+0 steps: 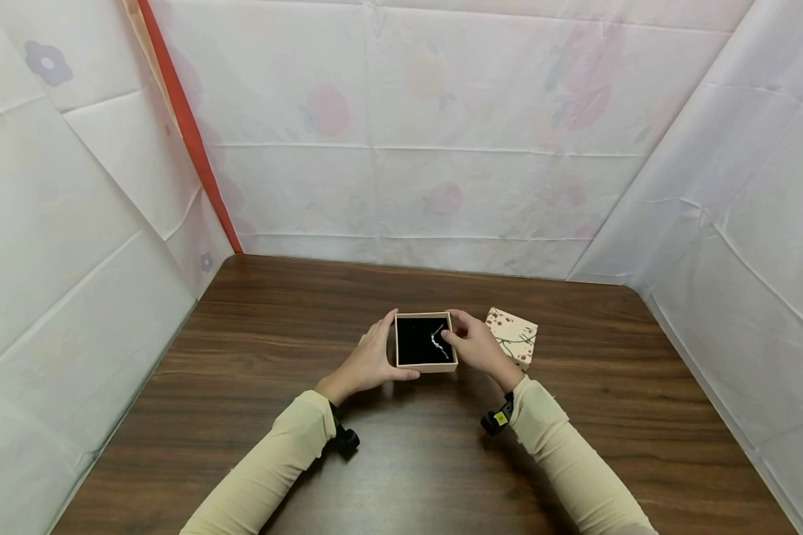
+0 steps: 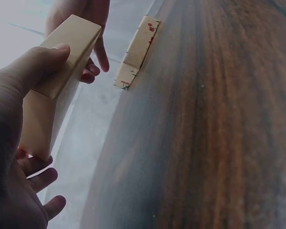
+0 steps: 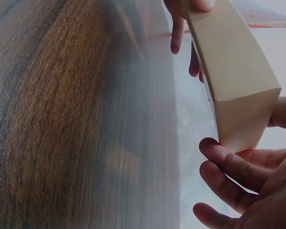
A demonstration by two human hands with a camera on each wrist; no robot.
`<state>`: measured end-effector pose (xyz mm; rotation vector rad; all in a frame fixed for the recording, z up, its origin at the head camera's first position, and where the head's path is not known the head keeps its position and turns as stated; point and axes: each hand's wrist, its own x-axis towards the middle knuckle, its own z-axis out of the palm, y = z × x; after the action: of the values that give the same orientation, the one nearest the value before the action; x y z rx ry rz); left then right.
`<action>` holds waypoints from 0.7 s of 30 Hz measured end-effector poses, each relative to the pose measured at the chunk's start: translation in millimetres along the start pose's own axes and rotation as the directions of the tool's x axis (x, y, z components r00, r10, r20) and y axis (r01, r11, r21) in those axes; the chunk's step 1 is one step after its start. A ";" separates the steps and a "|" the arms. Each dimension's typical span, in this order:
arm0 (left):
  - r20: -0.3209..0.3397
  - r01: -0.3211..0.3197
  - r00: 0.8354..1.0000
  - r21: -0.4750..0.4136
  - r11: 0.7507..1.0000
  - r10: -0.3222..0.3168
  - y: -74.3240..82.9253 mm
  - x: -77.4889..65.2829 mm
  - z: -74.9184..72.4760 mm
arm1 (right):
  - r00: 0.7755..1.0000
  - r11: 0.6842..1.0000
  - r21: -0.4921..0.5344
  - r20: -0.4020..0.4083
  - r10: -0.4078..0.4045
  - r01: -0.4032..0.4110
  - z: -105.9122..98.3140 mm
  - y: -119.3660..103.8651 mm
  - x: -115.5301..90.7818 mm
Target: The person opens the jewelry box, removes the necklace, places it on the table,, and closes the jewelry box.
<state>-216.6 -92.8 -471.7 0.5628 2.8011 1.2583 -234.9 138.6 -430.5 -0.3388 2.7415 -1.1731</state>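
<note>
Both hands hold a small cream cardboard jewellery box (image 1: 428,368) that is raised above the table, its black lining (image 1: 412,340) facing up. A thin silvery chain (image 1: 435,340) lies on the lining towards the right side. My left hand (image 1: 369,360) grips the box's left end, with the thumb along the front wall, as the left wrist view confirms. At the right end, my right hand (image 1: 479,348) has its fingers on the outside of the box and its thumb over the right edge, near or on the chain; whether it touches the chain I cannot tell.
A cream lid (image 1: 515,336) printed with red flowers and green stems lies on the dark wooden table (image 1: 241,357), just right of my right hand. White patterned sheets (image 1: 401,186) hang behind the table and on both sides. A red strip (image 1: 194,141) runs down the left back corner.
</note>
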 end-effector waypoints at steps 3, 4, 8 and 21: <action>0.014 0.005 1.000 -0.003 1.000 -0.005 -0.3 -0.3 0.2 | 1.000 1.000 0.002 0.001 0.003 -0.003 -0.4 0.4 -0.2; 0.018 0.006 1.000 -0.004 1.000 -0.006 -0.4 -0.3 0.2 | 1.000 1.000 0.000 0.001 0.001 -0.001 -0.4 0.5 -0.3; 0.031 0.007 0.999 -0.007 1.000 -0.007 -0.7 -0.9 0.0 | 1.000 1.000 -0.008 0.007 -0.007 0.007 0.0 1.2 -0.4; 0.068 0.014 0.998 -0.011 1.000 -0.013 -0.8 -3.7 -0.9 | 1.000 0.999 -0.043 -0.002 -0.029 0.029 -0.2 3.6 1.2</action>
<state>-213.5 -95.2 -472.1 0.5739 2.7361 1.2272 -236.6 140.9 -433.0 -0.3840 2.7762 -1.1234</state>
